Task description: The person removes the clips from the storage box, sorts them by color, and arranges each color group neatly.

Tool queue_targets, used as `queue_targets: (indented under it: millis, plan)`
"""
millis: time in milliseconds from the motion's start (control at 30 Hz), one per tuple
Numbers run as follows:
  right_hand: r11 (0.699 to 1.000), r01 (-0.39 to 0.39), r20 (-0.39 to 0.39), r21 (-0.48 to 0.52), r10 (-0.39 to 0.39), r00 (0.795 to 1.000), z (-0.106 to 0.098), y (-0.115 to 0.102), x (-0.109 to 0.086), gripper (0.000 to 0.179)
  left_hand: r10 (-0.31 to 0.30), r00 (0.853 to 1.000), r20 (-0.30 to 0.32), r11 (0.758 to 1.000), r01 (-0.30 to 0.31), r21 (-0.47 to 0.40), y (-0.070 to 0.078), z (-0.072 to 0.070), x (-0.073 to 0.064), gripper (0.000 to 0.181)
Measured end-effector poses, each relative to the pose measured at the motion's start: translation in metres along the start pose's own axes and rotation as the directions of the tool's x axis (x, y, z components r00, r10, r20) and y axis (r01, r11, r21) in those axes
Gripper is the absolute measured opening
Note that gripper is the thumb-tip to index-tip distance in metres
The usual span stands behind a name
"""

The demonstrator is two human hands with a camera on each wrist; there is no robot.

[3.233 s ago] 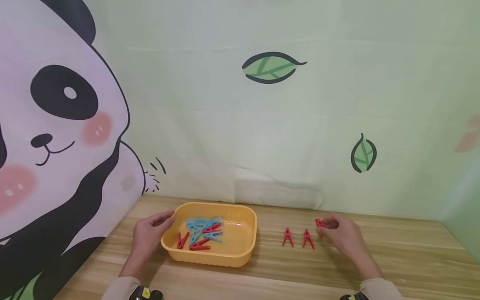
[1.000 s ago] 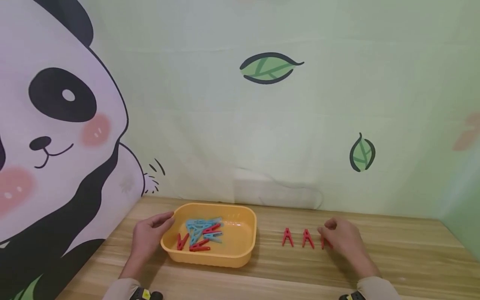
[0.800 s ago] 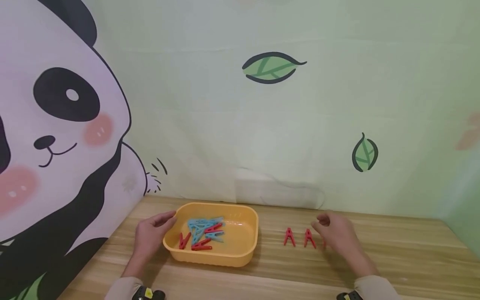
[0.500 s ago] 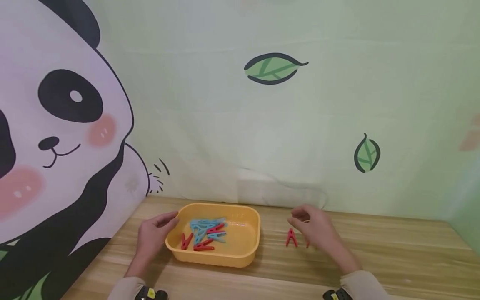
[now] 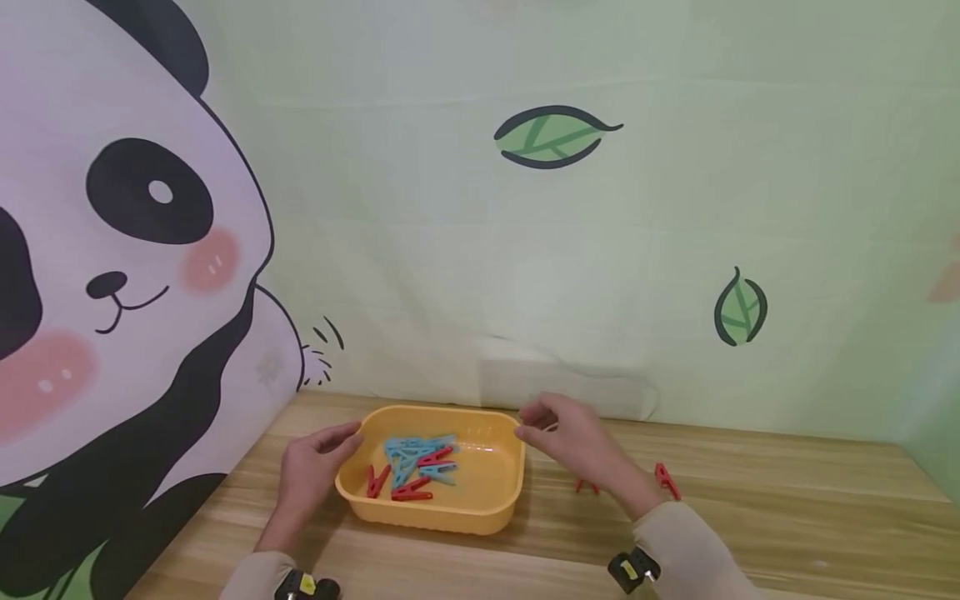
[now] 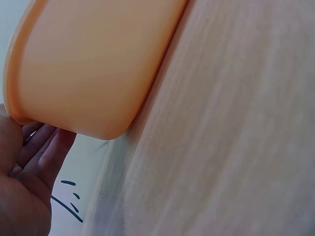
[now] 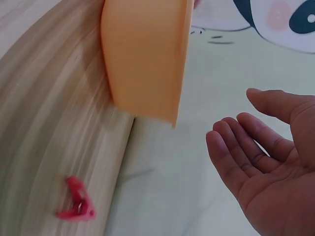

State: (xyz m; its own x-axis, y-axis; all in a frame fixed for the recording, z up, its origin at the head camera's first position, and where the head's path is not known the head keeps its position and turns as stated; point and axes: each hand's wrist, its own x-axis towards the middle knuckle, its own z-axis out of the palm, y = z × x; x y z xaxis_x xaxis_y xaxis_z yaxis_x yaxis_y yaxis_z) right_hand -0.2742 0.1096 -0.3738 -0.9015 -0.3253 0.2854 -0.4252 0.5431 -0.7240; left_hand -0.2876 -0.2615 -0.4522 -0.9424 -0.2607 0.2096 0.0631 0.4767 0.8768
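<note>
A yellow plastic tray [image 5: 480, 475] sits on the table with several light blue clothespins [image 5: 408, 454] and a few red clothespins [image 5: 378, 481] inside. My left hand [image 5: 311, 467] holds the tray's left rim near the back corner; in the left wrist view its fingers [image 6: 54, 155] go behind the wall. My right hand [image 5: 570, 433] is beside the tray's right rim, fingers slightly bent and holding nothing. In the right wrist view it appears apart from the tray [image 7: 147, 59]. Right of the tray, one red clothespin [image 5: 666, 482] stands in full view; another [image 5: 587, 485] is partly covered by my right hand and forearm.
The wooden table [image 5: 795, 508] stretches to the right of the clothespins. A pale green backdrop [image 5: 420, 250] with leaf drawings rises behind it, and a printed panda [image 5: 150, 275] fills the left side.
My right hand has let go of a red clothespin at the right end of the row and moved left to the tray's right side. My left hand stays at the tray's left rim.
</note>
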Motion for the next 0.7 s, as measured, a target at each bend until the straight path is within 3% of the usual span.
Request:
queue_targets:
  millis: [233,500,700]
  plan:
    - [0.999,0.048,0.084,0.008,-0.048,0.995,0.017,-0.011,0.015,0.015,-0.002,1.000,0.001,1.000,0.002,0.006,0.001,0.001,-0.001,0.031]
    - [0.988,0.154,0.190,0.028,-0.157,0.969,0.043,-0.015,0.029,0.015,-0.017,1.000,0.013,1.000,0.017,-0.001,-0.001,0.002,-0.001,0.033]
    - [0.991,0.114,0.263,0.071,-0.129,0.956,0.061,-0.017,0.039,0.015,-0.005,1.000,-0.002,1.000,0.005,-0.003,-0.001,0.002,0.001,0.032]
